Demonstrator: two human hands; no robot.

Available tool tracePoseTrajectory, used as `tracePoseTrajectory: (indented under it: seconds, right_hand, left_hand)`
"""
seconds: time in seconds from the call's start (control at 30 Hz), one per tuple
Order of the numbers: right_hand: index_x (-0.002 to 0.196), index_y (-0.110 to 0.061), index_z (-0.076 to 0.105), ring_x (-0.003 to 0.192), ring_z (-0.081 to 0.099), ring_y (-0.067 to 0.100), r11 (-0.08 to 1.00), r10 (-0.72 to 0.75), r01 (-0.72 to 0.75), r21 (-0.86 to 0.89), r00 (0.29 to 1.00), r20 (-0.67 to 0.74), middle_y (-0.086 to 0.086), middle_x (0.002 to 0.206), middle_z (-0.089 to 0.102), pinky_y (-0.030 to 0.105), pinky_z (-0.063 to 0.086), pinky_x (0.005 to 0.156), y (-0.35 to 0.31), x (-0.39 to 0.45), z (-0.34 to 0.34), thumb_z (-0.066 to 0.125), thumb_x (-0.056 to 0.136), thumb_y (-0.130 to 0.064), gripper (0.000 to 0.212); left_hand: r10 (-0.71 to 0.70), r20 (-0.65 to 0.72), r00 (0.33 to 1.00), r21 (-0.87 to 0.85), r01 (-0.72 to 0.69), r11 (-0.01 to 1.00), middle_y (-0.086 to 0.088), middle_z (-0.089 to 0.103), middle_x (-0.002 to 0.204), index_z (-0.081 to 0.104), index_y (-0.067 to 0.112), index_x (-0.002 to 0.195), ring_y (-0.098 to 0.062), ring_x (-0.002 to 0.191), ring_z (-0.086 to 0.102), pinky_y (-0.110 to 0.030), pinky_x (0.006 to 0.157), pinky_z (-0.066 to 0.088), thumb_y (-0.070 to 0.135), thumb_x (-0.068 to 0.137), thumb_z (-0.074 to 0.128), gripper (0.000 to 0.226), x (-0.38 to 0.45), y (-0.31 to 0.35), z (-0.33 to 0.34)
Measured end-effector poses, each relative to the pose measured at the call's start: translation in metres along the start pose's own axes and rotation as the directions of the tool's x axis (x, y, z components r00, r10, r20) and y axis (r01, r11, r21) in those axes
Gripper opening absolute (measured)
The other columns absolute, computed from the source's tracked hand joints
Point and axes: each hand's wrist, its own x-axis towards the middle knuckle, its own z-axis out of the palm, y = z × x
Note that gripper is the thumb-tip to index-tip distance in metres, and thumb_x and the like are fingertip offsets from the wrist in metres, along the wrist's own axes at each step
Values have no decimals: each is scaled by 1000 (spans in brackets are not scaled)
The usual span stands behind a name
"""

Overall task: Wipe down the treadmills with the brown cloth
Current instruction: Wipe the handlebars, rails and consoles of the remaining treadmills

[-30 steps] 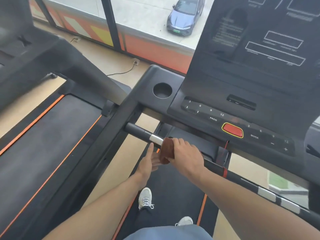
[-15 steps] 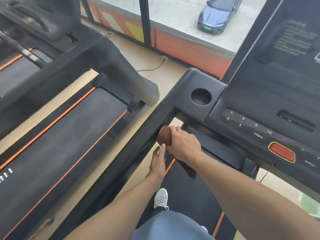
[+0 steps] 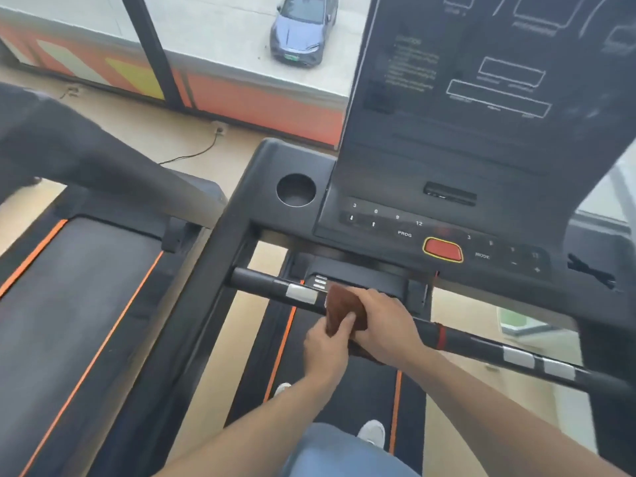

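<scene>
The brown cloth (image 3: pixel 344 309) is wrapped over the black front handlebar (image 3: pixel 261 282) of the treadmill I stand on. My right hand (image 3: pixel 387 327) grips the cloth around the bar from above. From below, my left hand (image 3: pixel 327 349) pinches the cloth's lower edge with thumb and fingers. A silver sensor plate (image 3: pixel 303 292) sits on the bar just left of the cloth. The console (image 3: pixel 444 249) with its red stop button is right above my hands.
A round cup holder (image 3: pixel 296 189) sits at the console's left corner. A second treadmill belt (image 3: pixel 69 304) with orange stripes lies to the left, its grey side arm (image 3: pixel 120 173) crossing over. A window and floor cable (image 3: pixel 192 154) are ahead.
My hands and the cloth slid left to the bar's end at the side rail, then back right along the bar past the silver plate. The view swung left and back.
</scene>
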Motion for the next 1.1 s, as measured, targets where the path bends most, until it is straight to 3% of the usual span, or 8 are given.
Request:
tracePoseTrajectory:
  seconds: [0.2, 0.4, 0.57, 0.67, 0.8, 0.87, 0.97, 1.1]
  right_hand:
    - [120, -45, 64, 110, 62, -2, 855, 131, -56, 516, 985, -110, -29, 111, 69, 23, 51, 95, -5, -39, -21, 84, 72, -16, 59]
    - [141, -36, 54, 122, 62, 5, 579, 255, -102, 809, 965, -61, -21, 129, 66, 23, 51, 100, 13, -88, -43, 84, 82, -21, 68]
    - [139, -28, 64, 127, 60, 26, 71, 374, -107, 992, 924, 73, 10, 136, 67, 46, 41, 110, 77, -134, -59, 42, 92, -74, 69]
    - [123, -27, 76, 125, 63, 22, -117, 438, -181, 977, 873, 214, 8, 129, 71, 47, 40, 118, 112, -160, -55, 53, 83, -79, 69]
    - [103, -21, 74, 75, 75, 3, -147, 566, -236, 961, 777, 277, -5, 83, 79, 19, 56, 71, 136, -190, -58, 43, 108, -40, 38]
    - [109, -19, 72, 76, 75, 7, -141, 601, -205, 969, 760, 248, -4, 85, 80, 20, 55, 68, 150, -200, -68, 46, 109, -26, 27]
    - [111, -19, 72, 104, 73, 15, 121, 690, -109, 987, 724, -5, -3, 105, 79, 28, 56, 87, 188, -214, -79, 62, 103, -24, 14]
    - [97, -17, 68, 87, 68, 6, 436, 617, -26, 900, 736, -278, -7, 88, 74, 17, 50, 78, 219, -222, -114, 75, 92, -5, 15]
  left_hand:
    - [454, -83, 887, 112, -445, 889, 15, 58, 92, 59, 38, 81, -15, 92, 58, -32, 80, 50, 45, 88, 63, 10, -30, 31, 8]
    - [504, 198, 841, -18, -511, 859, 9, 70, 83, 71, 34, 89, -10, 84, 65, -30, 78, 57, 23, 86, 59, 16, -51, 75, 27]
    - [482, 377, 791, -83, -489, 868, 10, 51, 59, 61, 17, 63, -9, 59, 47, -19, 61, 41, 9, 79, 60, 18, -84, 92, 66]
    - [509, 416, 753, -165, -488, 857, -3, 50, 64, 57, 4, 70, -10, 64, 47, -14, 61, 41, 10, 84, 59, 15, -133, 115, 104]
    - [432, 344, 834, -95, -427, 899, -8, 27, 71, 36, 16, 74, -19, 67, 30, -33, 66, 40, 19, 87, 57, 25, -157, 115, 150]
    - [313, 338, 888, -49, -316, 948, -4, 37, 66, 39, 20, 67, -20, 66, 35, -39, 65, 34, 15, 75, 61, 24, -139, 96, 161]
    - [249, 304, 919, 154, -306, 940, 3, 50, 66, 46, 18, 74, -19, 68, 46, -34, 65, 38, 5, 85, 66, 26, -120, 67, 168]
    - [205, 340, 918, 348, -325, 879, 6, 73, 82, 54, 25, 92, -11, 82, 67, -26, 72, 46, 15, 91, 74, 22, -121, 33, 173]
